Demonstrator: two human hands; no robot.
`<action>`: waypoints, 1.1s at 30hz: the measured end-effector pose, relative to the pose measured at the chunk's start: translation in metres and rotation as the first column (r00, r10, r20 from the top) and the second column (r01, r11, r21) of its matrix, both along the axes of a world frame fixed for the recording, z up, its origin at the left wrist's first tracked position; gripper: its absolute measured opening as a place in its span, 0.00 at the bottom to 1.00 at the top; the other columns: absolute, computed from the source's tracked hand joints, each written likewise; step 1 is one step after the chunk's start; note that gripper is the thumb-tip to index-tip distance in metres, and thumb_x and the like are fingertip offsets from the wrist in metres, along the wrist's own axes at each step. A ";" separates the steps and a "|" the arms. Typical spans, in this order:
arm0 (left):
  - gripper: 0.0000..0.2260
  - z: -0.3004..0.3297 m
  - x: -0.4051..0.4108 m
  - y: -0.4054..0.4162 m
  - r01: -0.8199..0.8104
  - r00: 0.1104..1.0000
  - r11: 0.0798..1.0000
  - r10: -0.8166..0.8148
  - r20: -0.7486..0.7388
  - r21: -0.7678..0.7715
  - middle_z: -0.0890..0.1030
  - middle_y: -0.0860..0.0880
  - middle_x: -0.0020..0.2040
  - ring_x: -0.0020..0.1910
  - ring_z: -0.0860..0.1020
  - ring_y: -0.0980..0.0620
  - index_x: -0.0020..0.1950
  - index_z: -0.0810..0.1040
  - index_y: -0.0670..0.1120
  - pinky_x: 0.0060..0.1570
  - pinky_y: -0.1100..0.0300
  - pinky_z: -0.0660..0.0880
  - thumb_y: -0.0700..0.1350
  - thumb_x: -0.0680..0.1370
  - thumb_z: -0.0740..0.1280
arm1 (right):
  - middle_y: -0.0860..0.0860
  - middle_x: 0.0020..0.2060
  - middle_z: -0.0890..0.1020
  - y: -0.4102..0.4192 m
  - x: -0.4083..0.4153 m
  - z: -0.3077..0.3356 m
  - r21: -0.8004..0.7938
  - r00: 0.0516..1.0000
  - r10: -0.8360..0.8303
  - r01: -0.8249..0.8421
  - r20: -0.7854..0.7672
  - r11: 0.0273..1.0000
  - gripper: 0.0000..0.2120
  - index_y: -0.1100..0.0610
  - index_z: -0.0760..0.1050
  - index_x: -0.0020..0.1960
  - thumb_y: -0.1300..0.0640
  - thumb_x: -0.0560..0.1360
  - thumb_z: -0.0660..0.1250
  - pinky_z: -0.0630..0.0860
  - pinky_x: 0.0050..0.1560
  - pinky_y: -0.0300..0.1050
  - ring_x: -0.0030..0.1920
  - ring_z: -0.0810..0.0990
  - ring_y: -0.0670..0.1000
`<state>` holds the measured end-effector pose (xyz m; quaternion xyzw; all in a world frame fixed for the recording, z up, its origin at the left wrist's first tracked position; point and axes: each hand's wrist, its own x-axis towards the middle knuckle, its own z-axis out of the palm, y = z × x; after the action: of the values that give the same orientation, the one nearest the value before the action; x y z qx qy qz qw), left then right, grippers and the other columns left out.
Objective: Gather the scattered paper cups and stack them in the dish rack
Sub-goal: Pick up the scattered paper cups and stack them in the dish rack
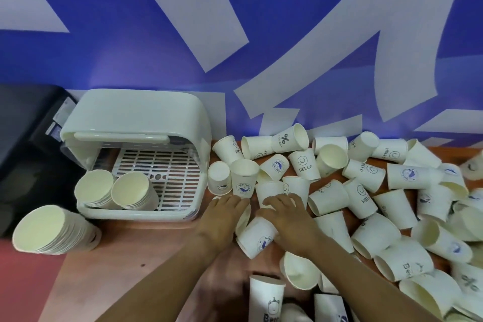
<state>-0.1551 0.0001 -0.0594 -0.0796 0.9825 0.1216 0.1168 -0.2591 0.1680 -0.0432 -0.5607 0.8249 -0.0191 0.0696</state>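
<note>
Head view. Dish rack [136, 165] sits at 9 o'clock on the table [130, 256], lid [136, 115] flipped up and back. Two cup stacks [116, 192] are seen lying in the rack's front-left corner, mouths toward the camera, side by side and touching. A third stack [52, 230] lies outside the rack on the table at 8 o'clock, just beside the rack's front-left corner.

Loose cups [366, 191] are scattered from centre to 3 o'clock, mostly tipped over, many overlapping; a few stand upright near centre. More are piled at 5 o'clock.

Left hand [224, 213] is laid palm-down at centre, fingers fairly straight, fingertips touching the base of an upright whale-logo cup [243, 181]. Nothing is gripped as far as can be seen.

Right hand [287, 213] is laid palm-down just right of it, fingers spread and slightly curved over a plain cup [269, 192]. Whether that cup is actually gripped cannot be told. A tipped logo cup [257, 236] lies between and under the two wrists.

A dark box [28, 151] is seen at 9 o'clock, left of the rack. Blue-and-white wall [235, 34] runs behind, at 12 o'clock.
</note>
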 end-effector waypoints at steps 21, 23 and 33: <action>0.39 0.102 0.098 -0.038 -0.390 0.848 0.832 0.491 -0.197 0.395 0.65 0.50 0.64 0.63 0.68 0.50 0.73 0.59 0.50 0.59 0.59 0.67 0.46 0.67 0.75 | 0.41 0.64 0.68 -0.015 0.034 0.098 -0.097 0.882 -0.173 0.238 0.438 0.966 0.33 0.43 0.63 0.69 0.46 0.67 0.71 0.74 0.57 0.46 0.61 0.72 0.44; 0.35 0.109 0.108 -0.041 -0.386 0.851 0.837 0.485 -0.201 0.388 0.66 0.50 0.62 0.60 0.70 0.50 0.70 0.62 0.50 0.56 0.60 0.68 0.46 0.67 0.75 | 0.40 0.63 0.68 -0.019 0.045 0.101 -0.105 0.881 -0.182 0.250 0.436 0.963 0.34 0.42 0.61 0.70 0.46 0.68 0.71 0.75 0.56 0.46 0.59 0.73 0.44; 0.39 0.143 0.147 -0.088 -0.356 0.834 0.819 0.496 -0.243 0.450 0.62 0.48 0.69 0.70 0.61 0.48 0.76 0.55 0.49 0.67 0.59 0.59 0.47 0.70 0.72 | 0.43 0.61 0.72 -0.063 0.084 0.123 -0.139 0.841 -0.257 0.360 0.476 0.922 0.36 0.41 0.62 0.68 0.45 0.63 0.71 0.72 0.61 0.45 0.59 0.72 0.45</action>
<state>-0.0082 -0.0881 0.0834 -0.2534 0.8993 0.3481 -0.0768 -0.1751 0.1054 0.0793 -0.4041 0.8586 -0.2512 0.1909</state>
